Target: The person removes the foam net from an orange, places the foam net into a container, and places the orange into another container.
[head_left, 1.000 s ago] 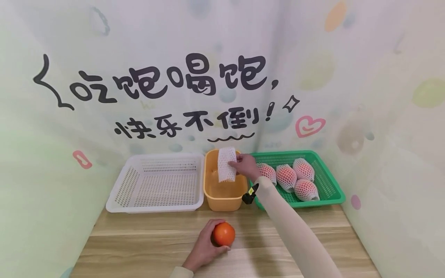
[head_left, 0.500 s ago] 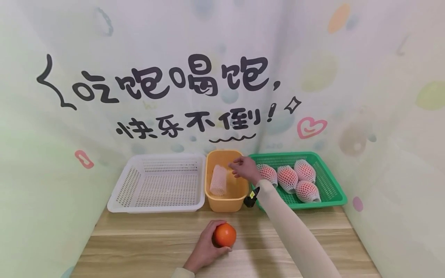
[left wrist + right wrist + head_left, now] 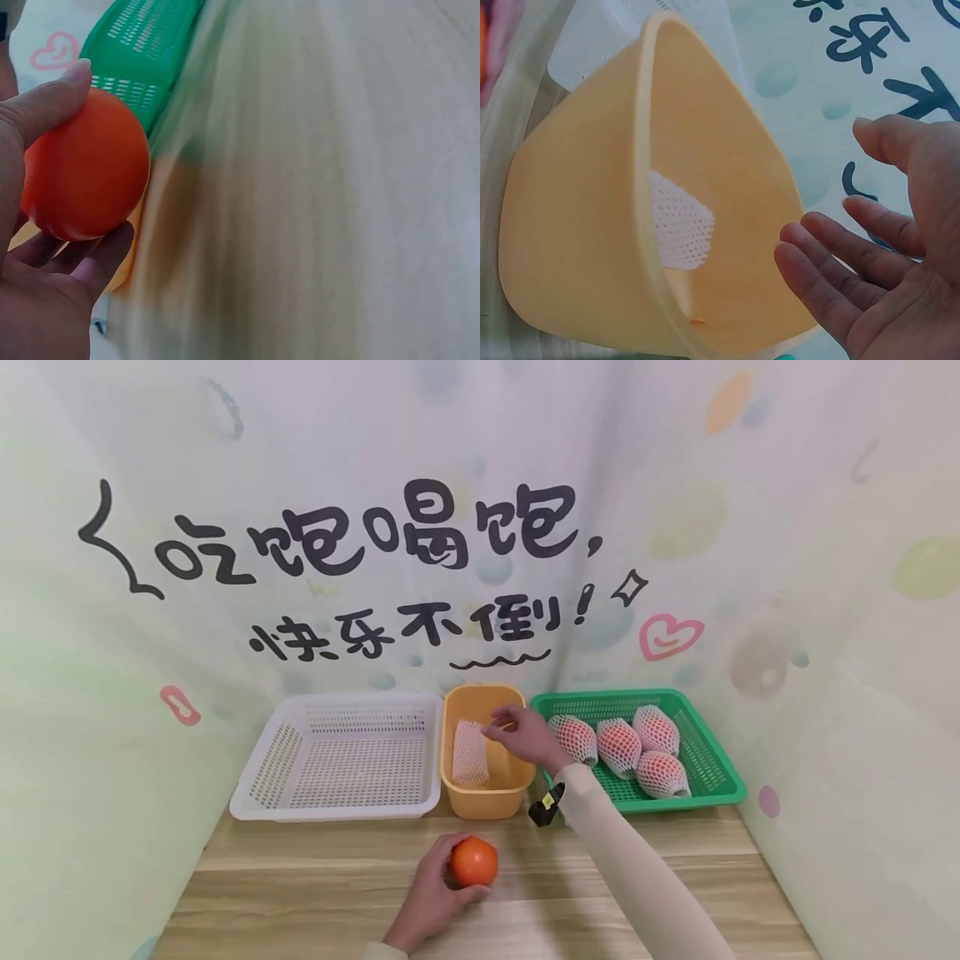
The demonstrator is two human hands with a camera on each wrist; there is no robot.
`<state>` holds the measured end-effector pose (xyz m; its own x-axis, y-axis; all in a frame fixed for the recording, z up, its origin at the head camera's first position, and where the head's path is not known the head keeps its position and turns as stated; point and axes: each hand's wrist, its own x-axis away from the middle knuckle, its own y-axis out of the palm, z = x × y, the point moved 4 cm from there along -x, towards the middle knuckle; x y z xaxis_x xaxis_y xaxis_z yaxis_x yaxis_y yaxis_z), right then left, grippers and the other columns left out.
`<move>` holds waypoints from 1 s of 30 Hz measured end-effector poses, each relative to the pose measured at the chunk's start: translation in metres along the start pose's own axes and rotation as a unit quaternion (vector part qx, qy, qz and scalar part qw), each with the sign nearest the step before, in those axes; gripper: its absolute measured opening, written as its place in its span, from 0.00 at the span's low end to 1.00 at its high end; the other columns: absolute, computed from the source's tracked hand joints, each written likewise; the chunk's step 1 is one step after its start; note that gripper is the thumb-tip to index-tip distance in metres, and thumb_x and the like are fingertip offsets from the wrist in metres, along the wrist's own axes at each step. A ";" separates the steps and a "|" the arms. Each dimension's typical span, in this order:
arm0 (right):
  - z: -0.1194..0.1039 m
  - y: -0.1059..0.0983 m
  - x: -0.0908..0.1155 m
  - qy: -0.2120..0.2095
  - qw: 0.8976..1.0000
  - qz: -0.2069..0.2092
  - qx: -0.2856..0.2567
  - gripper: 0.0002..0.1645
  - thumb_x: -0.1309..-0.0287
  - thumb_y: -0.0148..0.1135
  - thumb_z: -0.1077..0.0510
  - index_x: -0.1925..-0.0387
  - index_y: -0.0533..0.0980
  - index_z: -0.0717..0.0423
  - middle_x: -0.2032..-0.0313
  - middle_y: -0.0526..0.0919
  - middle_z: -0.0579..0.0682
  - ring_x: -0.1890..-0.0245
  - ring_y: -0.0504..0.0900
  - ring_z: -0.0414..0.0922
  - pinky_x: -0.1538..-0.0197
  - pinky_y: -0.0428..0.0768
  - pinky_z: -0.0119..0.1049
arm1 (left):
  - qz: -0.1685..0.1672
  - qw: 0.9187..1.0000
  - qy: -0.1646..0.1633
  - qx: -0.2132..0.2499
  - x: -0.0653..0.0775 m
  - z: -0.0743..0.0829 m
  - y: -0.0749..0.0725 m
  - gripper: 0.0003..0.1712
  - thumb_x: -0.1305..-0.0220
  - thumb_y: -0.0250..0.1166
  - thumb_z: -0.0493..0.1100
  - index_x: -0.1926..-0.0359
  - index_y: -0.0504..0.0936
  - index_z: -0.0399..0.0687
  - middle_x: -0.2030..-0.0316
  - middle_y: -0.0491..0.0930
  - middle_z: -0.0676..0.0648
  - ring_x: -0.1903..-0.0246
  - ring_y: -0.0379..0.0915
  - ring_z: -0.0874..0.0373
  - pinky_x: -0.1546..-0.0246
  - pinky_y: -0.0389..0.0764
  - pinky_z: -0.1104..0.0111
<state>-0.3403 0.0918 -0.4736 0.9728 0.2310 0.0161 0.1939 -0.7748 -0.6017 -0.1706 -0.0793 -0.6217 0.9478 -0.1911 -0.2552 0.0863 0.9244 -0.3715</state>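
My left hand [image 3: 431, 891] holds a smooth, round orange-red fruit [image 3: 475, 862] near the middle of the table. In the left wrist view, the thumb lies on one side of the fruit [image 3: 90, 165] and the fingers curl under the other. Over the right side of the yellow bin [image 3: 489, 803] is my right hand [image 3: 528, 735], holding nothing. Its fingers are spread and relaxed in the right wrist view, beside the bin's rim. A white foam net sleeve [image 3: 470, 753] lies inside the bin, against its left side.
To the left of the bin stands a white perforated basket [image 3: 337, 814]. On the right, a green basket [image 3: 708, 768] holds several reddish fruits [image 3: 618, 746] in white foam nets. A printed wall [image 3: 360, 435] rises behind the wooden table [image 3: 300, 881].
The right hand has let go of the foam net sleeve, which dropped into the yellow bin. The left hand with the fruit has shifted slightly left.
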 end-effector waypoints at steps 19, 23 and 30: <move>-0.025 -0.001 0.050 -0.113 0.992 0.009 0.056 0.26 0.46 0.65 0.44 0.47 0.73 0.47 0.49 0.79 0.44 0.53 0.79 0.43 0.53 0.81 0.40 | 0.080 0.995 -0.054 0.010 -0.008 0.039 -0.075 0.44 0.63 0.78 0.50 0.40 0.71 0.62 0.44 0.72 0.56 0.49 0.72 0.58 0.53 0.79 0.68; -0.033 0.007 0.060 -0.160 0.985 0.002 0.063 0.28 0.46 0.66 0.47 0.45 0.72 0.50 0.47 0.78 0.47 0.52 0.78 0.45 0.52 0.81 0.44 | 0.095 0.995 -0.041 -0.012 -0.014 0.044 -0.096 0.43 0.60 0.76 0.53 0.39 0.69 0.66 0.44 0.70 0.56 0.48 0.71 0.58 0.51 0.79 0.67; -0.041 0.027 0.076 -0.187 0.976 -0.001 0.115 0.29 0.46 0.64 0.44 0.43 0.72 0.47 0.46 0.77 0.46 0.50 0.76 0.42 0.50 0.79 0.39 | 0.116 0.990 -0.049 -0.059 -0.030 0.053 -0.131 0.43 0.57 0.75 0.55 0.38 0.68 0.66 0.44 0.70 0.56 0.47 0.67 0.60 0.52 0.79 0.66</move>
<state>-0.2563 0.0642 -0.4556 0.8504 0.4632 -0.2495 0.1198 -0.6323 -0.7654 -0.1944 -0.1774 -0.5184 0.9639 0.0603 -0.2593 -0.1677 0.8939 -0.4156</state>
